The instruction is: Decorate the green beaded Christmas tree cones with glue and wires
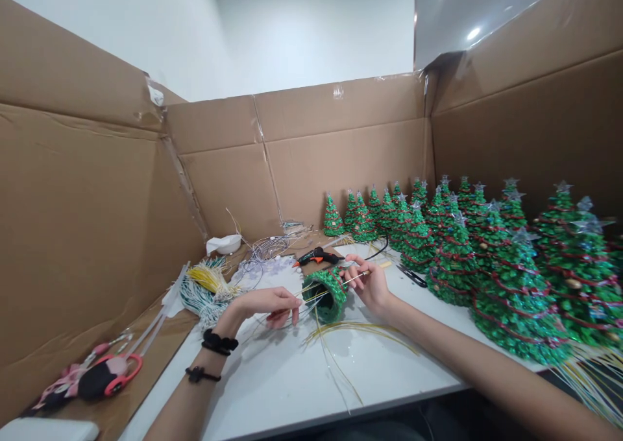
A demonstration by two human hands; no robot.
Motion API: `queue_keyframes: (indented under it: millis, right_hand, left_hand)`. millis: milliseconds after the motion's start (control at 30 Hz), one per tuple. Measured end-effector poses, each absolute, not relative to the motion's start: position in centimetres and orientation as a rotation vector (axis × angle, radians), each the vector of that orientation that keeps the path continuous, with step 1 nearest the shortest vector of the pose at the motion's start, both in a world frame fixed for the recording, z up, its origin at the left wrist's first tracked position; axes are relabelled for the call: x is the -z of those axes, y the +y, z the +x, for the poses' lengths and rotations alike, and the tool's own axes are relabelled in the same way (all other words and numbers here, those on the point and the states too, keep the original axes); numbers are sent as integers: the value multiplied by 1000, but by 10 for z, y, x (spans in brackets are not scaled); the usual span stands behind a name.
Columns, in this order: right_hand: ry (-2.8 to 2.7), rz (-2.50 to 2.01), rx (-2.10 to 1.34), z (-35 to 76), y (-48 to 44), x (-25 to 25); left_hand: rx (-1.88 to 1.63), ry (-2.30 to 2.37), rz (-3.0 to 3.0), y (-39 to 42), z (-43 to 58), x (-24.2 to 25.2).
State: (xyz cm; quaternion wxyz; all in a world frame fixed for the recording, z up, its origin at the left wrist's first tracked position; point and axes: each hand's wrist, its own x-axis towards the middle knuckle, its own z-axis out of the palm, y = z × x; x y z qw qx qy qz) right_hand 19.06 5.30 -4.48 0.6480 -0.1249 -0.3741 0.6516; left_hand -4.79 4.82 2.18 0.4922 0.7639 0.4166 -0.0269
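A small green tree cone (325,293), made of wrapped strands with red trim, lies on its side on the white table (292,376). Its hollow base faces my left hand (272,306), whose fingertips pinch thin pale wires (305,298) running into the opening. My right hand (370,285) grips the cone's narrow end along with a thin pale rod (360,276). Loose yellow wires (360,337) lie on the table below the cone.
Several finished green trees (455,259) with silver stars crowd the right side. A black and orange glue gun (316,256) and black scissors (413,275) lie nearby. Bundles of wire (207,292) sit at the left, and cardboard walls (302,162) surround the table.
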Motion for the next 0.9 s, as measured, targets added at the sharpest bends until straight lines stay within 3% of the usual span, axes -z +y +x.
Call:
queue_keyframes:
  millis: [367,433,533,633,700,900]
  right_hand:
    - [-822,-233,-1491,190,53,41]
    - [-833,-248,-1483,191,53,41]
    - [-897,-247,-1453,190,52,40]
    - [-1019,-257,-1398,189,50,38]
    - [-1130,-297,-1331,187,47,36]
    - [-1397,-486,-932,192,31,24]
  left_hand:
    - [-24,1284,2047,55,-75,-36]
    - [-236,1412,2179,54,-66,-34]
    - [-855,1668,2528,45,-39,-28]
    - [-1233,1387,2857,27,-5,-15]
    - [-1172,1198,3056,17,15,-4]
    - [-1077,1226,3025,19,24,10]
